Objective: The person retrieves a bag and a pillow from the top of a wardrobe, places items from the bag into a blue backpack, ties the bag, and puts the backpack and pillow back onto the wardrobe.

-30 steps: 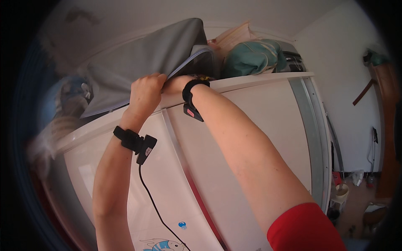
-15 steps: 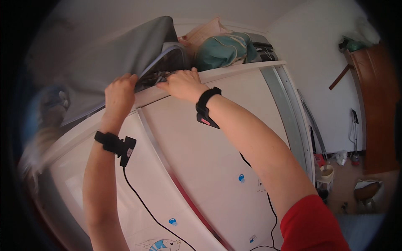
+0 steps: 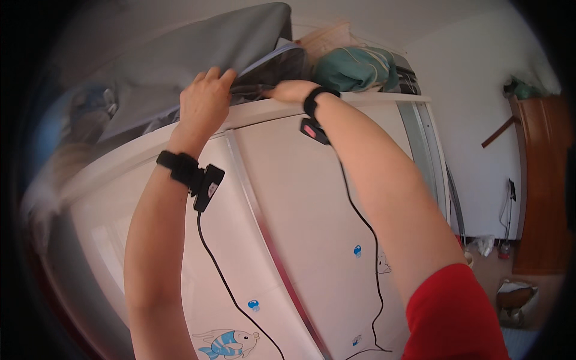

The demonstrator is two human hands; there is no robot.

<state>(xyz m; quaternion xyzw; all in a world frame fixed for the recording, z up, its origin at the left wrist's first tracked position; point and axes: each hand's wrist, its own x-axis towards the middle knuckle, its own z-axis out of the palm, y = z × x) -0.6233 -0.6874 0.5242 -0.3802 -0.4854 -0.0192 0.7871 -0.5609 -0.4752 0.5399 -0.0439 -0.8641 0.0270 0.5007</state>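
A large grey fabric storage bag [image 3: 198,51] lies on top of a white wardrobe, its light-edged flap lifted over a dark opening. My left hand [image 3: 206,99] is closed with curled fingers on the bag's front edge, left of the opening. At the right end of the opening is my right hand [image 3: 295,92], against the dark, crumpled material [image 3: 255,90] just behind the wardrobe's top rim. Its fingertips are partly hidden and blurred. Each wrist wears a black strap with a small black device and a cable.
The wardrobe's white sliding doors [image 3: 288,174] stand in front of me, with fish stickers. A teal bag [image 3: 348,69] and a pale pink bundle [image 3: 324,37] sit right of the grey bag. A brown wooden cabinet [image 3: 543,186] is at the far right, with items on the floor beside it.
The view has shifted, so the wardrobe top sits further right. The grey bag's raised flap stands higher in view. My right hand has moved deeper behind the wardrobe's rim; my left hand stays on the bag.
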